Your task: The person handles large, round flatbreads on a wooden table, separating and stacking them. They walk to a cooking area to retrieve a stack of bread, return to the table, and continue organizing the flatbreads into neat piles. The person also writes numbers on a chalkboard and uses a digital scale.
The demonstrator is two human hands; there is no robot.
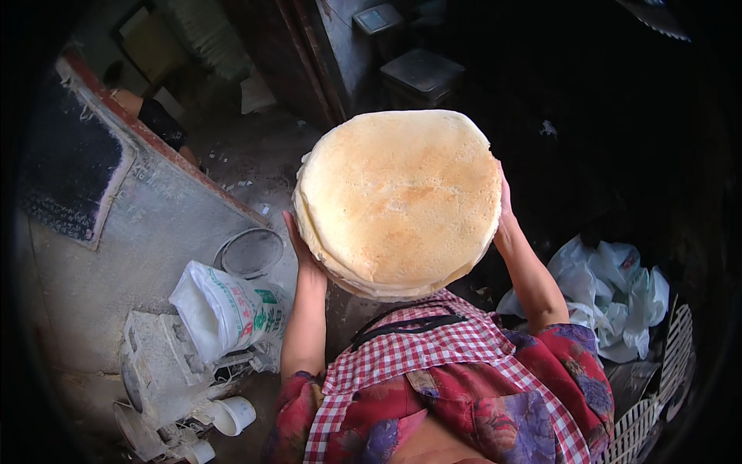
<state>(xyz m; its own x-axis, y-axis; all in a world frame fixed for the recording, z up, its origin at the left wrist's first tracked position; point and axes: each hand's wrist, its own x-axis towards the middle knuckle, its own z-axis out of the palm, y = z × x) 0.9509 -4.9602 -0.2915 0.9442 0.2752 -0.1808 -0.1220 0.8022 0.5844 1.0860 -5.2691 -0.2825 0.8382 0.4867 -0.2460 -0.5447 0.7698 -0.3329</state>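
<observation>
A thick stack of large round flatbreads (400, 197), pale with browned patches on the top one, is held up in front of my body. My left hand (301, 243) grips the stack's left edge, its fingers partly hidden beneath the bread. At the right edge my right hand (504, 188) holds the stack, mostly hidden behind it. The flatbreads lie flat on one another, with uneven rims showing at the lower left. Below them is the red checked apron (406, 348) over a floral top.
Left stand an open white woven sack (249, 307), a round sieve (252, 253) and a dusty machine (168, 359). Plastic bags (614, 290) and a slatted plastic basket (632, 429) lie right. A platform scale (422, 72) stands ahead. Another person (162, 122) is behind the low wall.
</observation>
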